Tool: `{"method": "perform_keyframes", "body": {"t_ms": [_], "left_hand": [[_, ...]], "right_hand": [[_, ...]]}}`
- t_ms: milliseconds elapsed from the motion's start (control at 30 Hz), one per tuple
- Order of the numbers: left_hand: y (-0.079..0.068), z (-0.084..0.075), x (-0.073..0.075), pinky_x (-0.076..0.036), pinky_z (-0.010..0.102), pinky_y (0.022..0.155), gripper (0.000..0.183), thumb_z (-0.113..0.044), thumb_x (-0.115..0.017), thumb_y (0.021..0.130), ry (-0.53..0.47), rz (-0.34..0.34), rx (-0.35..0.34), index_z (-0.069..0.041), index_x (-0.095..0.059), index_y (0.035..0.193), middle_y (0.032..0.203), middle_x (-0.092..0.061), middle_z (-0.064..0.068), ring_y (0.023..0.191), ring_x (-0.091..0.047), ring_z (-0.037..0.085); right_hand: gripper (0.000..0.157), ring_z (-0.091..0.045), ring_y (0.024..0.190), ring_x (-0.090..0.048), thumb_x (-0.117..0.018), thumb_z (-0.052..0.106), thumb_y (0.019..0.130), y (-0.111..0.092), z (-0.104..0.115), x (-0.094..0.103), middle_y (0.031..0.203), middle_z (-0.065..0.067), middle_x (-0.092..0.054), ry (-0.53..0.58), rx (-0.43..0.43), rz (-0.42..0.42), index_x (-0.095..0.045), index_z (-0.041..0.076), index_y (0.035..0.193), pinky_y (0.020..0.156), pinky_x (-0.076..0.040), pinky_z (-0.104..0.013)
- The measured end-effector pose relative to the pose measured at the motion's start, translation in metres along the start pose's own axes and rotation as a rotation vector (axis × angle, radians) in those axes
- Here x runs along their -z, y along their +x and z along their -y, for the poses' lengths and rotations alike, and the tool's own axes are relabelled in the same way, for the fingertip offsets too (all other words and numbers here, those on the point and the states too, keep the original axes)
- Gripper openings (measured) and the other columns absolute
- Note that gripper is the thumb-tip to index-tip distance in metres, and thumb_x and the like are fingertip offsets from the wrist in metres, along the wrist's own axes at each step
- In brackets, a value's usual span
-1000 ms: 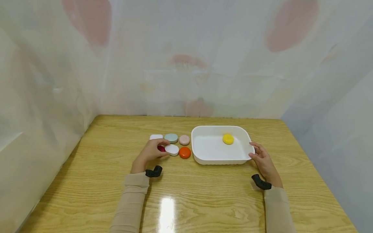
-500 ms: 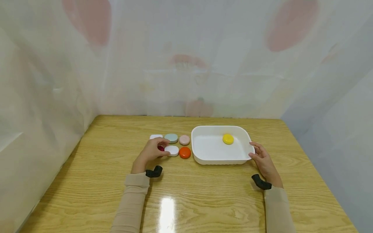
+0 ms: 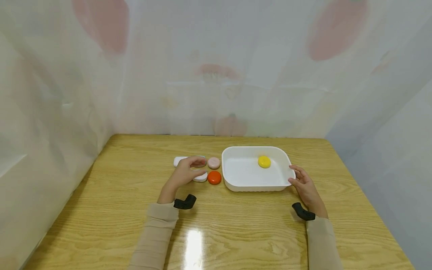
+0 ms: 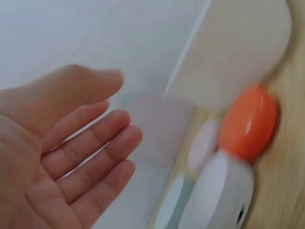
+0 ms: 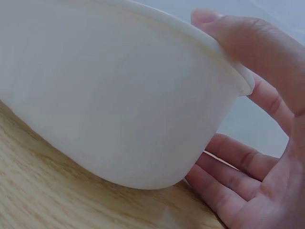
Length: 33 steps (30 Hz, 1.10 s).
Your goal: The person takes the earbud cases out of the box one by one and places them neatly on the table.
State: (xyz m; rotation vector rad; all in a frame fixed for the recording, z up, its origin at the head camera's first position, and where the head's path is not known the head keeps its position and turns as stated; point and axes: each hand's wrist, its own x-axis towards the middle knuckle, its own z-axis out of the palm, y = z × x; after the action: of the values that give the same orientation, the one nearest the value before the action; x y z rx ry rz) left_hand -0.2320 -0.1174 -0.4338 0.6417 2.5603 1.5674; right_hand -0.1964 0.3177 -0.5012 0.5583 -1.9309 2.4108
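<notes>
My left hand (image 3: 185, 171) hovers over a group of small smooth pieces, its fingers relaxed and holding nothing. In the left wrist view, a glossy orange round piece (image 4: 249, 123), a white oval piece with a small dark slot (image 4: 217, 191) and a pale green oval piece (image 4: 170, 202) lie apart from the fingers. A pale pink round piece (image 3: 213, 163) sits behind the orange one. A white piece (image 3: 180, 160) is partly hidden by the left hand. My right hand (image 3: 305, 189) holds the right end of a white plastic tub (image 3: 255, 188), thumb on its rim and fingers against the outer wall.
One yellow round piece (image 3: 264, 162) lies inside the tub, toward its back right. The wooden table (image 3: 243, 232) ends at a hanging sheet (image 3: 216, 101) behind, with more sheeting on both sides.
The left hand has moved to the right and away from the pieces, now covering most of the pale green one. A dark red piece seen beside its fingers is hidden. The right hand stays on the tub.
</notes>
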Motion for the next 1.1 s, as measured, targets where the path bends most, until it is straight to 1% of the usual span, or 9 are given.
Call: {"method": "perform_keyframes", "body": {"t_ms": [167, 200, 333, 433, 600, 833, 900, 1100], "left_hand": [[0.013, -0.015, -0.023, -0.051, 0.048, 0.102, 0.033, -0.013, -0.070, 0.087, -0.018, 0.009, -0.018, 0.000, -0.065, 0.118, 0.119, -0.067, 0.021, 0.110, -0.065, 0.033], [0.016, -0.018, -0.028, -0.051, 0.048, 0.102, 0.032, -0.013, -0.070, 0.087, -0.032, 0.016, -0.016, 0.000, -0.065, 0.117, 0.119, -0.067, 0.022, 0.110, -0.064, 0.034], [0.030, -0.028, -0.050, -0.053, 0.047, 0.100, 0.031, -0.012, -0.069, 0.088, -0.032, 0.021, -0.028, -0.001, -0.065, 0.117, 0.119, -0.067, 0.022, 0.109, -0.065, 0.034], [0.038, -0.034, -0.068, -0.053, 0.046, 0.100, 0.032, -0.012, -0.069, 0.088, -0.026, 0.010, -0.043, -0.001, -0.064, 0.118, 0.118, -0.067, 0.022, 0.108, -0.066, 0.032], [0.051, -0.043, -0.098, -0.053, 0.044, 0.099, 0.033, -0.013, -0.069, 0.088, -0.054, -0.015, -0.051, 0.000, -0.064, 0.118, 0.117, -0.067, 0.022, 0.107, -0.066, 0.031], [0.072, -0.056, -0.138, -0.055, 0.042, 0.096, 0.031, -0.011, -0.071, 0.086, -0.084, -0.094, -0.012, 0.001, -0.066, 0.114, 0.112, -0.069, 0.021, 0.104, -0.068, 0.030], [0.078, -0.058, -0.148, -0.056, 0.039, 0.095, 0.032, -0.011, -0.071, 0.086, -0.074, -0.102, 0.005, 0.002, -0.065, 0.115, 0.112, -0.069, 0.020, 0.103, -0.068, 0.029], [0.096, -0.060, -0.172, -0.055, 0.028, 0.092, 0.033, -0.011, -0.073, 0.084, -0.018, -0.144, 0.110, 0.000, -0.066, 0.115, 0.113, -0.070, 0.015, 0.104, -0.066, 0.026]], "right_hand": [[0.040, -0.003, 0.105, -0.060, -0.048, -0.005, 0.097, 0.001, 0.000, -0.001, 0.127, 0.005, -0.056, -0.017, -0.004, 0.007, -0.047, 0.008, 0.134, 0.085, -0.054, -0.013], [0.039, -0.003, 0.105, -0.060, -0.048, -0.004, 0.097, 0.001, 0.000, -0.001, 0.127, 0.005, -0.056, -0.018, -0.005, 0.012, -0.047, 0.008, 0.134, 0.086, -0.054, -0.013], [0.039, -0.003, 0.106, -0.060, -0.049, -0.003, 0.097, 0.000, 0.001, -0.001, 0.127, 0.006, -0.056, -0.016, -0.008, 0.014, -0.046, 0.007, 0.134, 0.086, -0.054, -0.012], [0.039, -0.002, 0.106, -0.059, -0.049, -0.002, 0.097, 0.000, 0.002, 0.000, 0.128, 0.007, -0.055, -0.039, -0.021, 0.001, -0.046, 0.008, 0.134, 0.087, -0.054, -0.012], [0.038, -0.001, 0.107, -0.059, -0.049, -0.002, 0.097, 0.000, 0.004, -0.001, 0.127, 0.007, -0.055, -0.051, -0.027, -0.007, -0.045, 0.007, 0.134, 0.087, -0.053, -0.012], [0.039, 0.000, 0.109, -0.058, -0.049, -0.002, 0.097, -0.001, 0.005, -0.003, 0.130, 0.009, -0.054, -0.040, -0.032, -0.005, -0.046, 0.008, 0.135, 0.088, -0.053, -0.012], [0.039, 0.000, 0.110, -0.058, -0.050, -0.001, 0.097, -0.001, 0.005, -0.004, 0.130, 0.009, -0.053, -0.043, -0.039, -0.007, -0.045, 0.006, 0.135, 0.089, -0.053, -0.011], [0.040, 0.001, 0.109, -0.058, -0.050, -0.001, 0.097, 0.001, 0.006, -0.004, 0.130, 0.010, -0.052, -0.049, -0.053, -0.006, -0.044, 0.007, 0.135, 0.088, -0.053, -0.011]]}}
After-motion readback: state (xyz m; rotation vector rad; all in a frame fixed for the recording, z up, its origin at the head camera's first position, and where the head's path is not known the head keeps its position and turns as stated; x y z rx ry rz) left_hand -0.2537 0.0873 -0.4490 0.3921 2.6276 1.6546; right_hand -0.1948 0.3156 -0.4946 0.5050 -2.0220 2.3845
